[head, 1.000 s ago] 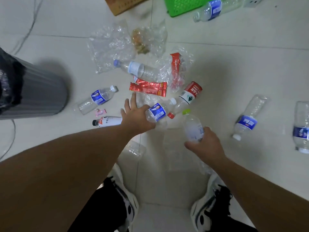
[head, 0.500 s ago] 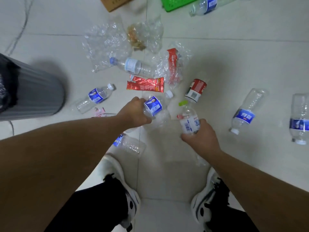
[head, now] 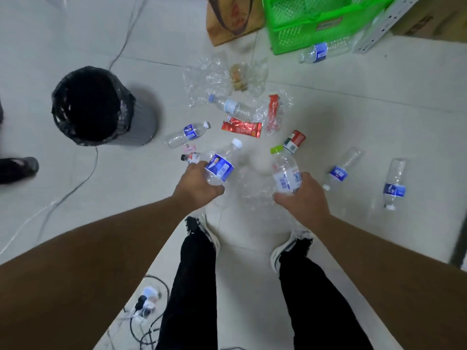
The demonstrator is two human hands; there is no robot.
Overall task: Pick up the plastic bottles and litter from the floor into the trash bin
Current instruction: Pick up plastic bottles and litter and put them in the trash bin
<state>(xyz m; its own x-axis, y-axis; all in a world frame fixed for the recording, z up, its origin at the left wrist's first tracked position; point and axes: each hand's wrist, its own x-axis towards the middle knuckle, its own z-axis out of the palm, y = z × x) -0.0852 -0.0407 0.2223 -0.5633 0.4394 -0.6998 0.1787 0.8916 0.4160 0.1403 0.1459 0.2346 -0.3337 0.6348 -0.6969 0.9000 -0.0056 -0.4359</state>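
My left hand (head: 195, 186) grips a clear bottle with a blue label and white cap (head: 222, 164), lifted off the floor. In my right hand (head: 300, 198) is a clear bottle with a green cap (head: 284, 171), held upright. The grey trash bin (head: 101, 107) with a black liner stands open to the left. Several more bottles lie on the tiles: a blue-labelled one (head: 188, 133) near the bin, a red-labelled one (head: 294, 142), two at the right (head: 340, 170) (head: 394, 184). A red wrapper (head: 241, 128) and crumpled clear plastic (head: 206, 78) lie beyond my hands.
A green basket (head: 316, 18), a brown paper bag (head: 232, 16) and another bottle (head: 321, 53) sit at the far edge. Cables (head: 83, 170) run across the floor on the left, with a power strip (head: 146, 303) by my legs. Someone's shoe (head: 19, 168) is at the left edge.
Both hands rose from the floor, each carrying its bottle. The view pulled up and back, so the bin's open top and the basket came into sight.
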